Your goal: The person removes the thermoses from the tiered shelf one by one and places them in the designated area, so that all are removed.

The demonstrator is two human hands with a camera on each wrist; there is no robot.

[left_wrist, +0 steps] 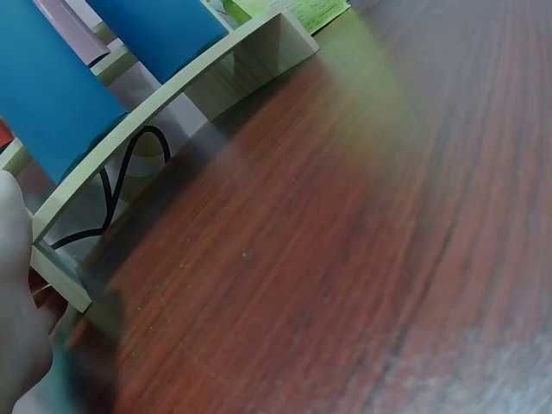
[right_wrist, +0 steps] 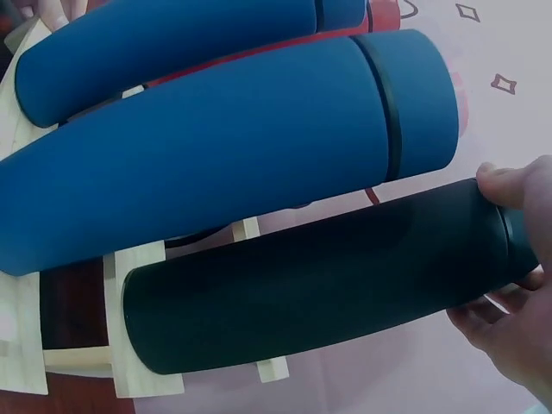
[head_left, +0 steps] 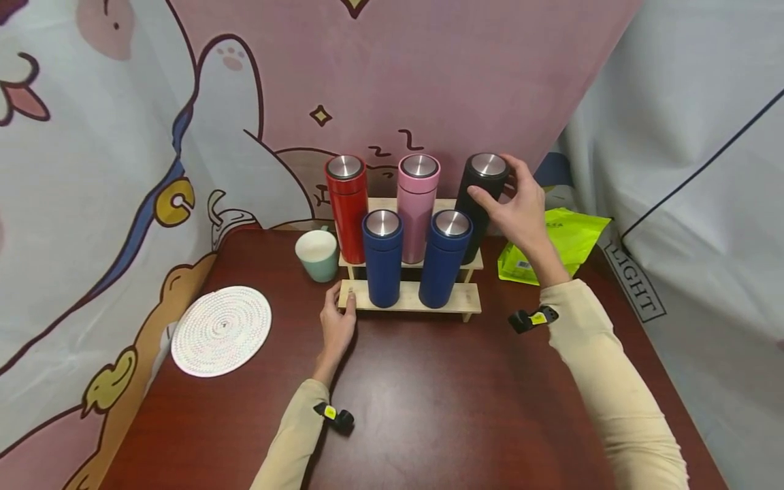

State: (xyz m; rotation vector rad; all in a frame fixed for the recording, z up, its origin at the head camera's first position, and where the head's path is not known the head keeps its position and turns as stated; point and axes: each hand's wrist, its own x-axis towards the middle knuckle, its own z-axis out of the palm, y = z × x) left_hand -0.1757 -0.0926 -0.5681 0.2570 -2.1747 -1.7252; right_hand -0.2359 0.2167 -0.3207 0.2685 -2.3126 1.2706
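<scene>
In the head view a tiered wooden rack (head_left: 410, 299) carries several thermos bottles. A red thermos (head_left: 349, 218), a pink thermos (head_left: 417, 211) and a black thermos (head_left: 473, 224) stand on the upper tier. Two blue thermoses stand in front, the left blue thermos (head_left: 383, 265) and the right blue thermos (head_left: 445, 265). My right hand (head_left: 520, 207) grips the black thermos near its lid, thumb in front and fingers behind. In the right wrist view the base of the black thermos (right_wrist: 319, 280) meets a rack slat. My left hand (head_left: 337, 327) holds the rack's front left end between thumb and fingers.
Left of the rack stands a pale green mug (head_left: 321, 262). A round white woven mat (head_left: 222, 331) lies at the table's left edge. Behind my right hand sits a bright yellow-green bag (head_left: 569, 238). Printed fabric (head_left: 490, 82) hangs behind the brown table (head_left: 441, 395).
</scene>
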